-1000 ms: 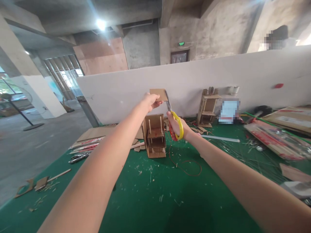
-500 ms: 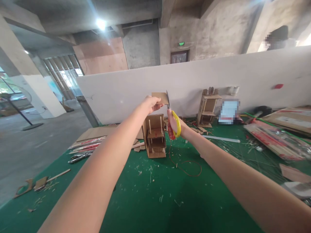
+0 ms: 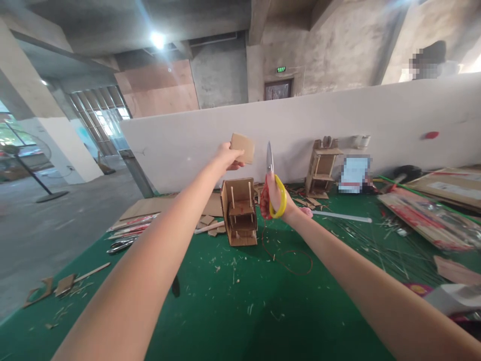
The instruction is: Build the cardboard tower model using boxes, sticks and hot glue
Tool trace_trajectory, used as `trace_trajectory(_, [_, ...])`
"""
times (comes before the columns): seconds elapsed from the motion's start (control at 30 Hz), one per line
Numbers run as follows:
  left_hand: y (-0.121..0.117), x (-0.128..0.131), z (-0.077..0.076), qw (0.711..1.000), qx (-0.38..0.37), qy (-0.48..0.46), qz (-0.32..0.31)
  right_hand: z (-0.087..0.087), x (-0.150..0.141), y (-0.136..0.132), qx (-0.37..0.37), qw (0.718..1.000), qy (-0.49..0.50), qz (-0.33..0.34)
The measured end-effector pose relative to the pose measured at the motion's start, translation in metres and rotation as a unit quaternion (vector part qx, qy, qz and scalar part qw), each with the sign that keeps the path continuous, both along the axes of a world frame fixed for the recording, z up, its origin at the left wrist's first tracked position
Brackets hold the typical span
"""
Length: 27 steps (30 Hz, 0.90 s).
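Between the thumb and fingers of my left hand (image 3: pixel 229 156) is a small squarish piece of cardboard (image 3: pixel 243 148), held up in the air. My right hand (image 3: pixel 273 193) grips a pair of scissors with yellow handles (image 3: pixel 278 198), their blades pointing up and close together. A gap separates the blades from the cardboard. Below my hands a small cardboard shelf model (image 3: pixel 240 213) stands upright on the green table, with thin wooden sticks set in its tiers. Something red shows at my right fingers; I cannot make out what it is.
A second cardboard shelf model (image 3: pixel 321 168) stands at the back right, beside a blurred screen (image 3: pixel 354 173). A glue stick (image 3: pixel 341 216) and a thin reddish cord (image 3: pixel 296 272) lie on the green table (image 3: pixel 233 321). Cardboard scraps and packets (image 3: pixel 135 225) are at left. A white partition (image 3: pixel 188 145) rises behind.
The scissors have moved right and slightly down, off the cardboard's edge. My left hand has shifted a little up and left, turning the cardboard so its face shows more.
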<state>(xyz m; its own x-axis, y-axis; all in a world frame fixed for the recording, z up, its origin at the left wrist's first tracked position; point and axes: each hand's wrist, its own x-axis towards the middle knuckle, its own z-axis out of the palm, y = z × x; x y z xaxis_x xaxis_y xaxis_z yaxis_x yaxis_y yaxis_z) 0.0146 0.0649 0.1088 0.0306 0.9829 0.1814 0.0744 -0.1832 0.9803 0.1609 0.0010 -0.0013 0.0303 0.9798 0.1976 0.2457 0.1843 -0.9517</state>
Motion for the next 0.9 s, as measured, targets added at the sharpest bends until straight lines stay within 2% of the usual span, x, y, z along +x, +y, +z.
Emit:
trace_trajectory(0.07, [-0.017,-0.012,0.002,0.992,0.087,0.075,-0.051,-0.003,0.002,-0.012,-0.033,0.999,0.039,0.011])
trace_trajectory(0.13, [-0.037,-0.024,0.0,0.981,0.144,0.112,-0.065,-0.009,0.006,-0.026,-0.062,0.994,0.083,0.022])
trace_trajectory(0.23, [-0.069,-0.037,-0.011,0.978,0.155,0.123,-0.066,-0.025,0.014,-0.046,-0.073,0.987,0.141,0.036])
trace_trajectory(0.4, [-0.107,-0.041,-0.039,0.982,0.157,0.094,-0.052,-0.055,0.03,-0.071,-0.021,0.992,0.105,0.067])
trace_trajectory(0.6, [-0.126,-0.038,-0.047,0.988,0.153,-0.003,-0.038,-0.076,0.04,-0.095,0.037,0.987,0.022,0.158])
trace_trajectory(0.9, [-0.14,-0.017,-0.066,0.988,0.076,-0.105,-0.087,-0.099,0.037,-0.103,0.076,0.983,-0.009,0.169])
